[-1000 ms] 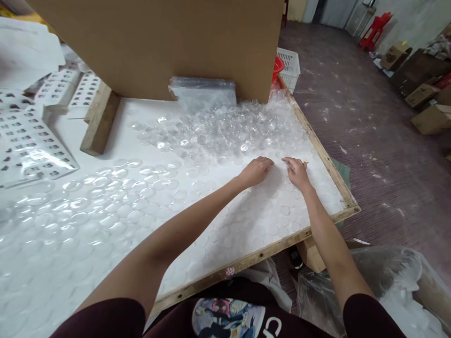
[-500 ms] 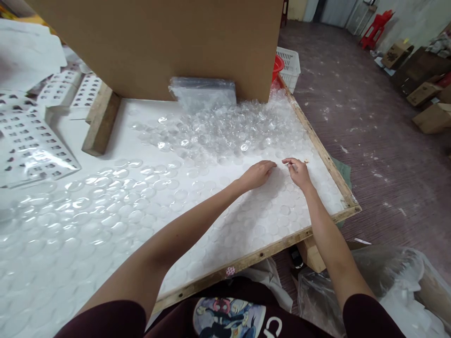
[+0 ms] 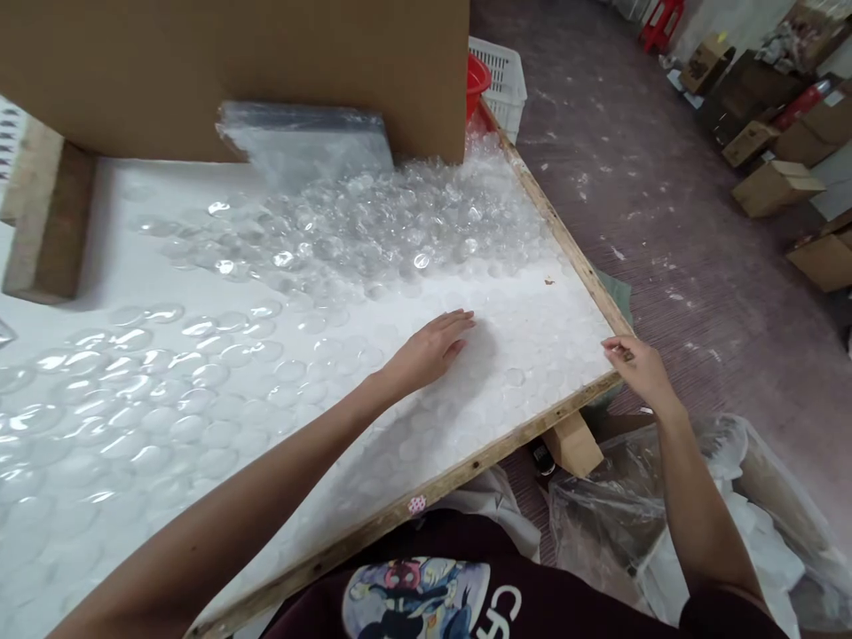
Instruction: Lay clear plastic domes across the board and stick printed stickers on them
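Observation:
Clear, round, domed plastic discs (image 3: pixel 219 435) cover much of the white tabletop (image 3: pixel 459 288), spread flat at the left and front. A loose heap of similar clear discs (image 3: pixel 399 222) lies farther back. My left hand (image 3: pixel 432 348) is low over the flat discs near the middle, fingers stretched out and nothing visible in them. At the right corner, my right hand (image 3: pixel 637 368) is by the wooden rim (image 3: pixel 565 240), its fingers pinched together. Whatever they hold, if anything, is too small to make out.
A cardboard sheet (image 3: pixel 266 62) stands behind a plastic-wrapped pack (image 3: pixel 319 142). A wood block (image 3: pixel 50 222) is at the left. Beyond the rim are a red basin (image 3: pixel 477 78), a white crate (image 3: pixel 506 80) and, lower right, a plastic-lined box (image 3: pixel 612 497).
My right hand has moved away from my left, rightward to the rim corner. My left hand has shifted slightly left and its fingers have straightened. The view has turned right.

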Motion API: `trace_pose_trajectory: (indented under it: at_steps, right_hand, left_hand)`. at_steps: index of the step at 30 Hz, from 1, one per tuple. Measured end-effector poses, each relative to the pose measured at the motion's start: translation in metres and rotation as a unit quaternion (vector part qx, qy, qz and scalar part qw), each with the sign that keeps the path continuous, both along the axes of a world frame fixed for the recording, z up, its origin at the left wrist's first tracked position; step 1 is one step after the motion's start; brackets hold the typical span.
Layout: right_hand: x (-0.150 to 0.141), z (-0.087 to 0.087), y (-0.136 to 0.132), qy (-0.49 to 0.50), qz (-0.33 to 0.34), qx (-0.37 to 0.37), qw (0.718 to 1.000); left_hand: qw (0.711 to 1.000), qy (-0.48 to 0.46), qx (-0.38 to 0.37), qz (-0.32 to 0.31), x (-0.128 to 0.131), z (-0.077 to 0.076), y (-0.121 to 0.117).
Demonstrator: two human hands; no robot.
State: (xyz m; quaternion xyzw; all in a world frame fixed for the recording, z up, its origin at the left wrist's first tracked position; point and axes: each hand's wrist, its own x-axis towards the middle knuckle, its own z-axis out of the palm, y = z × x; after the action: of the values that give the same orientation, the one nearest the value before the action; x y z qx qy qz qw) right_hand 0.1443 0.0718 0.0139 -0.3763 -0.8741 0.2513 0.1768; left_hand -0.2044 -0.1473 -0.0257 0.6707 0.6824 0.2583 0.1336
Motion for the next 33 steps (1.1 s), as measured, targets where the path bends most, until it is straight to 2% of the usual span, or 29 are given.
trace_pose_trajectory:
  at_steps: [4,8,12,16,21,27,30,33]
  right_hand:
    - [-0.008,-0.019,-0.007,-0.027,0.042,0.049,0.998]
    - [-0.016,-0.029,-0.005,-0.062,0.057,0.099,0.992]
    - [-0.015,-0.031,-0.003,-0.097,0.064,0.128,0.985]
    - [-0.027,-0.029,0.001,-0.053,0.061,0.148,0.986]
    - [-0.085,-0.034,-0.003,-0.002,0.121,0.121,0.985]
    - [-0.168,-0.049,-0.023,-0.013,0.216,0.054,0.975]
    - [-0.192,-0.058,-0.031,-0.023,0.238,0.038,0.97]
    - [-0.197,-0.056,-0.038,-0.04,0.249,0.036,0.967]
  left_hand:
    - [1.0,0.0,0.002,-0.011,0.009,0.004,-0.009]
    - [1.0,0.0,0.003,0.012,0.007,0.011,-0.031]
    - [0.998,0.0,0.011,0.068,0.001,0.017,-0.069]
    - [0.988,0.005,0.032,0.149,-0.005,0.021,-0.118]
    - [0.969,0.012,0.061,0.237,-0.004,0.027,-0.178]
    - [0.942,0.034,0.079,0.324,0.014,0.037,-0.237]
    - [0.927,0.048,0.086,0.362,0.019,0.037,-0.261]
    - [0.915,0.049,0.097,0.389,0.02,0.031,-0.279]
